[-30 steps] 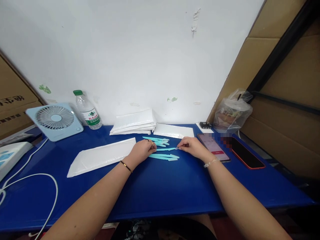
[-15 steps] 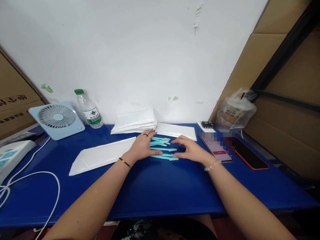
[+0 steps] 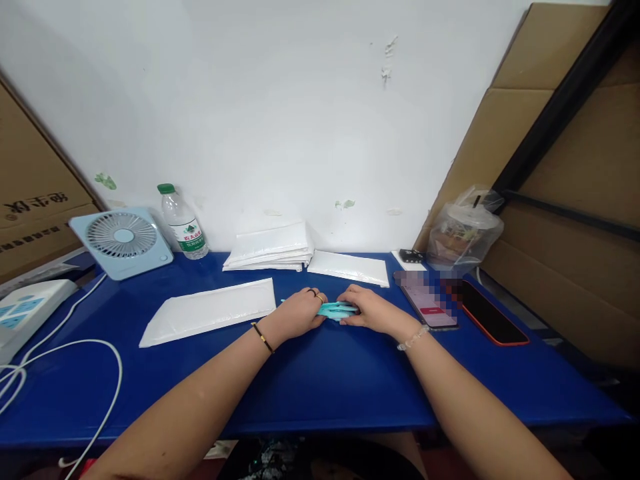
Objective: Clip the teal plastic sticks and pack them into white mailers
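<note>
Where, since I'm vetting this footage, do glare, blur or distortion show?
Head view: highlights streak the near envelope; head view again: the bottle leans, probably from wide-angle distortion; same head view: the turquoise pieces lack crisp detail, and mosaic blocks hide part of the lit phone.

- Between the left forearm (image 3: 200,393) and right forearm (image 3: 475,387), an open stretch of blue table (image 3: 345,393) is left from the near edge up to the hands.
- The middle is taken up by the left hand (image 3: 301,312) and right hand (image 3: 369,310), gathered around the turquoise bundle (image 3: 336,310).
- Beyond them, a narrow strip is left before the single white envelope (image 3: 349,268) and envelope stack (image 3: 270,247); farther on, passage is stopped by the wall (image 3: 300,133).
- The far left is blocked by the bottle (image 3: 186,223) and fan (image 3: 123,243).
- The near left is crossed by a white cable (image 3: 121,373).
- The far right is blocked by a bagged cup (image 3: 465,230).
</note>
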Demonstrator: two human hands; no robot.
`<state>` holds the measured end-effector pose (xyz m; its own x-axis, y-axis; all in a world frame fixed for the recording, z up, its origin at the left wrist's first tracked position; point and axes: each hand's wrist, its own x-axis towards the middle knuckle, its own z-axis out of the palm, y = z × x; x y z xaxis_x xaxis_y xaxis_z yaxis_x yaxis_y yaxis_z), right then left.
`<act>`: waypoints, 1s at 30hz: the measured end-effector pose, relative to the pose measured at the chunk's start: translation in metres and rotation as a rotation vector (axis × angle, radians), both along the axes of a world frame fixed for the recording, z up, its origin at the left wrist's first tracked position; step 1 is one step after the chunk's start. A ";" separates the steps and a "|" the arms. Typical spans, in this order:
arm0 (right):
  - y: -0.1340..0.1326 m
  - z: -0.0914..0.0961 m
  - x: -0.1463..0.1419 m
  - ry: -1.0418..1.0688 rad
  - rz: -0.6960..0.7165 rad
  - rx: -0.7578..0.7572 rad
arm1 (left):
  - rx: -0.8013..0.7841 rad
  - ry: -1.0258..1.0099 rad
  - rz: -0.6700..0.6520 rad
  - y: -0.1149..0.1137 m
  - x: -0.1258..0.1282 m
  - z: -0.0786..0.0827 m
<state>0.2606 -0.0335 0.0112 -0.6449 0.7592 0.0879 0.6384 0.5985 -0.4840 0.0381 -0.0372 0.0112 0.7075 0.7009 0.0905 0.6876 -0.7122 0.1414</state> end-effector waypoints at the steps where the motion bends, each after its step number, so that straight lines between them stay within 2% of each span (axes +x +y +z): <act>1: -0.003 0.002 -0.003 -0.042 0.006 0.029 | 0.006 0.017 0.012 -0.002 0.002 -0.001; 5: -0.014 0.004 -0.014 -0.222 0.004 0.227 | 0.015 0.087 0.065 -0.007 0.009 -0.006; 8: -0.016 0.001 -0.019 -0.258 0.029 0.318 | 0.067 0.118 0.067 -0.010 0.014 -0.009; 11: -0.016 0.002 -0.016 -0.167 0.057 0.205 | 0.105 0.105 0.087 -0.016 0.017 -0.006; 14: -0.019 0.016 -0.008 0.047 0.030 0.039 | 0.061 0.055 0.147 -0.022 0.019 0.002; 17: -0.028 0.042 0.000 0.250 0.006 -0.057 | -0.045 -0.159 0.153 -0.027 0.022 0.011; 20: -0.041 0.072 0.003 0.406 0.021 -0.093 | -0.222 -0.616 0.069 -0.033 0.032 0.016; 23: -0.056 0.094 -0.007 0.513 -0.029 0.107 | -0.371 -0.962 0.049 -0.043 0.049 0.015; 26: -0.069 0.098 -0.026 0.455 0.007 0.317 | -0.456 -1.087 0.084 -0.053 0.064 0.008; 30: -0.072 0.084 -0.042 0.325 0.068 0.236 | -0.557 -1.123 0.169 -0.059 0.069 -0.002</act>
<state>0.2191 -0.1059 0.0951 -0.6028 0.6504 0.4623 0.4303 0.7528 -0.4980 0.1076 -0.0961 0.0088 0.3303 0.9113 0.2456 0.0707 -0.2834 0.9564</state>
